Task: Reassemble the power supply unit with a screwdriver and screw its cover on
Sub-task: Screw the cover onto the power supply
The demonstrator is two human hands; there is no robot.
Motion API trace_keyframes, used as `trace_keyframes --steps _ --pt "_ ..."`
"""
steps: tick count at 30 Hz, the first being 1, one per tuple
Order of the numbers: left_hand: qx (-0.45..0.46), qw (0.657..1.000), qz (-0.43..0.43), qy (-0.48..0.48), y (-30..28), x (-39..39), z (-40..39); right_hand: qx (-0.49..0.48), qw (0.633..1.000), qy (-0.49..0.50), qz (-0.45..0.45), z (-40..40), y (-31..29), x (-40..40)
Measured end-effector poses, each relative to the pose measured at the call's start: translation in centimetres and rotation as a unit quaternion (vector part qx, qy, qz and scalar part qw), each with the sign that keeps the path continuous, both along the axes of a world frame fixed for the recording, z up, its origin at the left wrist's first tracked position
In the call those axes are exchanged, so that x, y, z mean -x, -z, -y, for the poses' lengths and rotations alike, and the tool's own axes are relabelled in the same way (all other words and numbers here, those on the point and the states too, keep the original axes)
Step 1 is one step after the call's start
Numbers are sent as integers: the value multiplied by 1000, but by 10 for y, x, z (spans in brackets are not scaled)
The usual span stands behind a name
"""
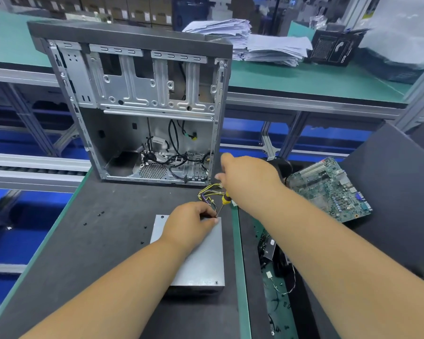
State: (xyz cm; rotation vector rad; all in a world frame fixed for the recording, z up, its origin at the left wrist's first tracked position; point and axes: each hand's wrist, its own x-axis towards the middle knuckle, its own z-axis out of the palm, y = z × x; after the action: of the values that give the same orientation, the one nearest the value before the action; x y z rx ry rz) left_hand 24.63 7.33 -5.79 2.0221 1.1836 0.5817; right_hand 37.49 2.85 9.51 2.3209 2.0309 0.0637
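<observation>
Power supply unit laid flat on counter. Left hand pinched at its far corner by screwdriver tip; pinched item hidden. Screwdriver handle gripped in right hand, mostly covered.

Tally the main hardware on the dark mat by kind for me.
Open grey metal computer case: 1
Flat grey metal power supply unit: 1
Green motherboard circuit board: 1
Yellow-and-black-handled screwdriver: 1
Loose small black screws I can make out, e.g.: 5
Total: 9
</observation>
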Motion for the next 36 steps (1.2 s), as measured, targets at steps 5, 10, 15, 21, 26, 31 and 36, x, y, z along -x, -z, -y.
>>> trace_keyframes --steps 5,10,15,21,26,31,36 --pt "-4 1000 -1 1 -2 1 1 33 986 7 -166 1 -1 -3" --pt "-3 1000 -2 0 -1 0 0 -20 1000 7 -8 -1 0 3" --pt "-6 1000 0 -1 0 1 0 13 983 -11 -185 2 1 -5" --pt "-6 1000 -3 2 0 1 0 -25 999 11 24 -1 7 3" --pt "-1 1000 -2 1 0 1 0 26 984 -50 -172 3 -1 -8" --pt "-2 1000 -5 3 0 1 0 -39 999 21 21 0 9 4" --pt "-1 1000 1 -1 0 0 1 29 983 -47 -176 7 0 -5"
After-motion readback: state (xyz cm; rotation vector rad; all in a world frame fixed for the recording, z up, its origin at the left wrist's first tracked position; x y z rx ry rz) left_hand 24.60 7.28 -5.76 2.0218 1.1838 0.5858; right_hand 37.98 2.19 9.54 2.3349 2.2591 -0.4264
